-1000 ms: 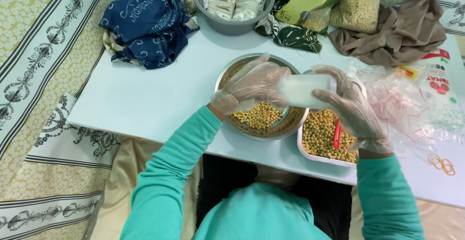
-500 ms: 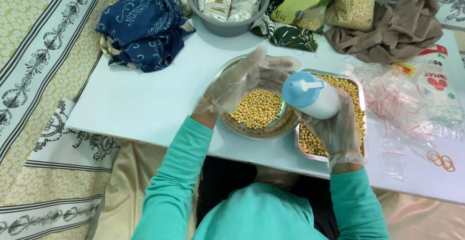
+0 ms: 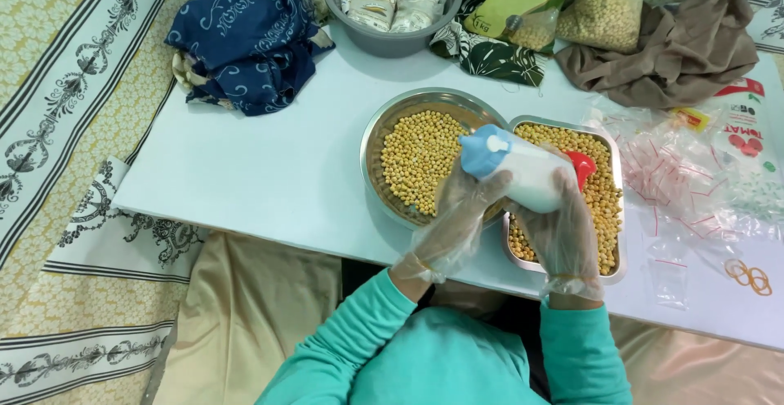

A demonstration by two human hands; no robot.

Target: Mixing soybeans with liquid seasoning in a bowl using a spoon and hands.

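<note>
Gloved hands at the tabletop's near edge: our right hand (image 3: 563, 225) wraps the white bottle (image 3: 531, 178), left hand (image 3: 461, 209) fingers pinching its blue cap (image 3: 483, 149); we should keep it upright above the round bowl (image 3: 384, 127) of chickpeas.

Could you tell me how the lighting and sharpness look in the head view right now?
Head view: even, soft light; the white bottle in the gloved left hand and right hand reads sharply; faint shadows under the round metal bowl on the table; mild glare on the clear plastic bags.
</note>
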